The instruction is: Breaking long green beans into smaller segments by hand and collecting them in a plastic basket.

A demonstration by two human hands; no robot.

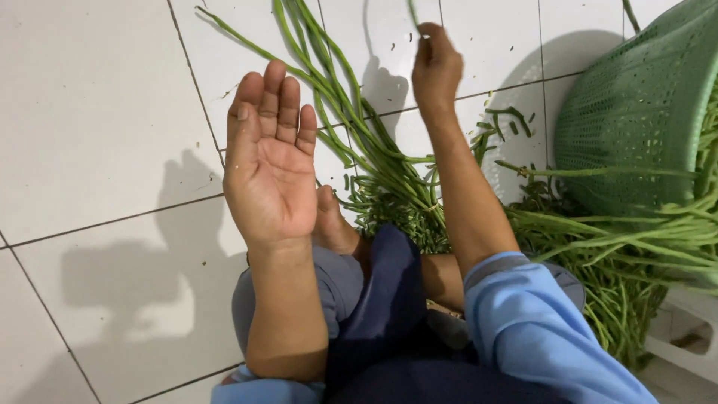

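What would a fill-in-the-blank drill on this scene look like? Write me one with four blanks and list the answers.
1. The left hand is raised with its palm open and holds ____.
2. The right hand pinches the end of a long green ____.
3. The bundle of beans lies on a white ____ floor.
4. The green basket lies tipped at the person's ____ side.

Missing words: nothing; bean; tiled; right
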